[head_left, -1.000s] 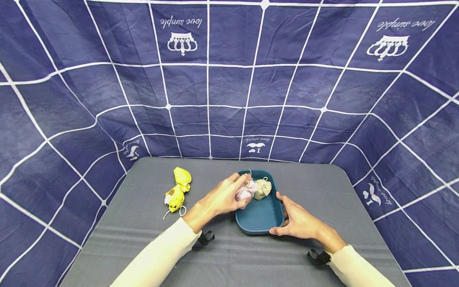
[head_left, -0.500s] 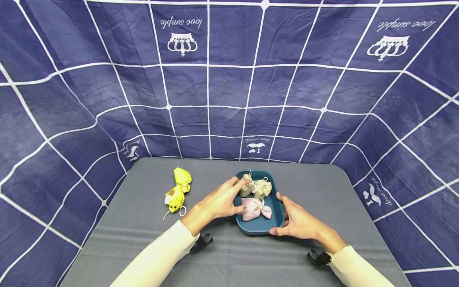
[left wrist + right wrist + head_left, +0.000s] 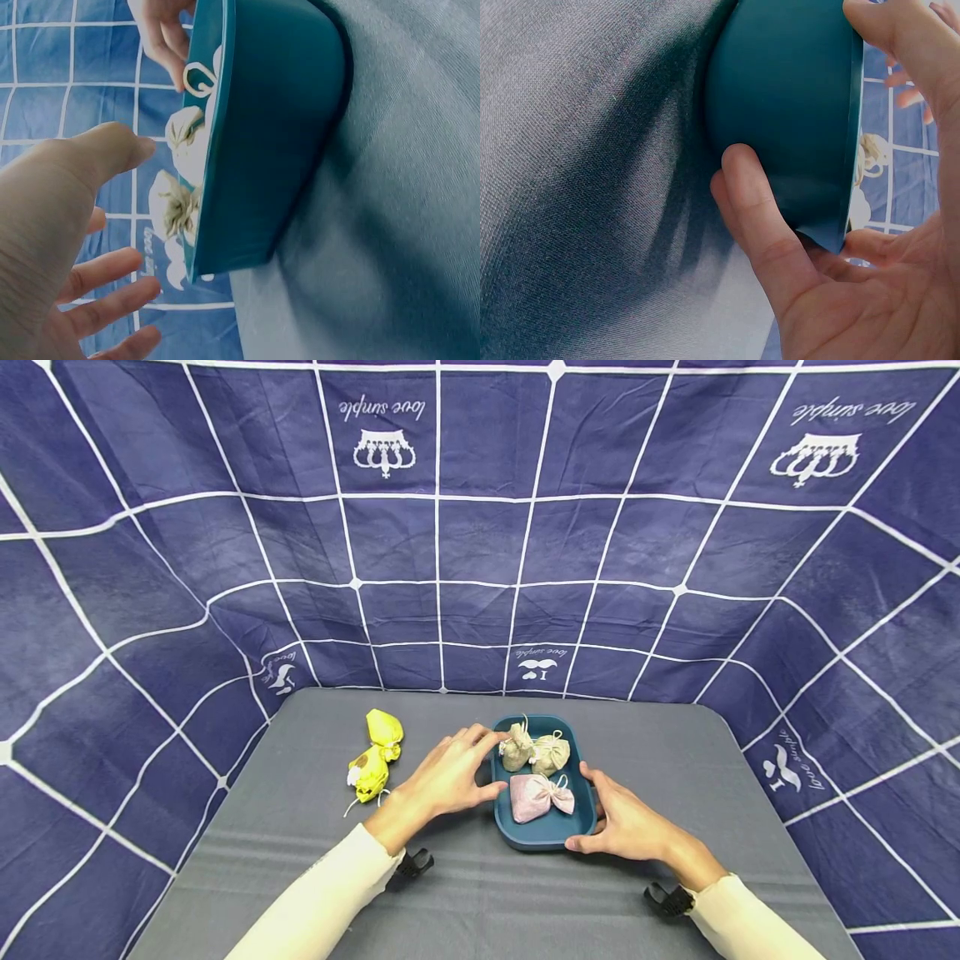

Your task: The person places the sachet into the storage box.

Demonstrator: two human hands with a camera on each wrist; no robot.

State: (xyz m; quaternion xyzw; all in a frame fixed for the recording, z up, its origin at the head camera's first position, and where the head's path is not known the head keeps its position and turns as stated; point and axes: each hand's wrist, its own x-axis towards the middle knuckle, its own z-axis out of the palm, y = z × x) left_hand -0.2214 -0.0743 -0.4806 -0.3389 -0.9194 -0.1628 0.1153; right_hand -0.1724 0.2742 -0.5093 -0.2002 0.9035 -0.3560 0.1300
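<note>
Box (image 3: 534, 841): may skid if bumped
Left hand (image 3: 450, 774): fingers spread, beside it
Right hand (image 3: 628, 818): fingers clasping its side

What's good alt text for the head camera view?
A person's right hand grips a blue tray holding two beige pouches and a pink pouch. The left hand is beside the tray, holding nothing; yellow pouches lie further left.

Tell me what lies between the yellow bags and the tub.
In the head view, the left hand lies between the yellow bags and the tub, with grey table showing around it.
</note>
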